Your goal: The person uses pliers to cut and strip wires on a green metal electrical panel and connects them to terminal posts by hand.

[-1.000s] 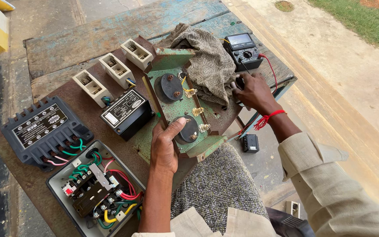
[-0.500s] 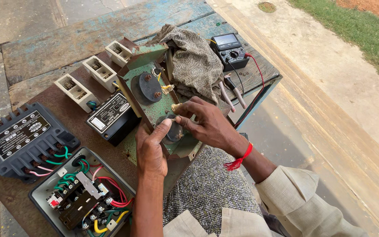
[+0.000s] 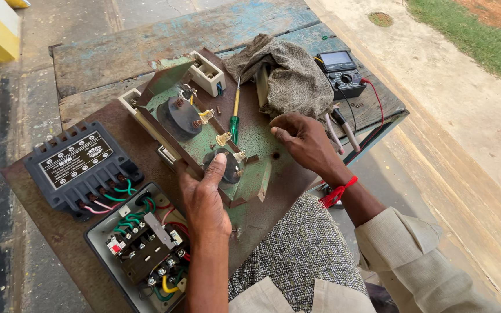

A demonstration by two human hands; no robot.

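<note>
Tabletop [image 3: 117, 52]: weathered wood planks, flaking blue paint, set outdoors on a concrete floor [image 3: 465, 116]; grass at far right corner of view. A rusty brown metal sheet [image 3: 47, 226] covers the tabletop's near-left part.

Green metal panel [image 3: 204, 145]: painted steel, chipped, tilted up on its left edge, approx. centre of tabletop. Carries two dark round discs w/ brass terminals. Green-handled screwdriver [image 3: 235, 119] lies on the panel, shaft pointing to the far edge. Grey woven cloth [image 3: 288, 75], crumpled, just beyond the panel. Black multimeter [image 3: 340, 72] w/ red and black leads at far right corner. Black ribbed cover [image 3: 79, 168] near left edge; open starter box [image 3: 143, 249] w/ coloured wiring at near edge.

Left hand [image 3: 204, 203]: grips panel's near edge, thumb pressed on the lower disc, other fingers wrapped beneath, hidden.

Right hand [image 3: 302, 139]: fingers loosely curled, tips resting on the panel just below the cloth; holds nothing visible. Red thread at wrist.
</note>
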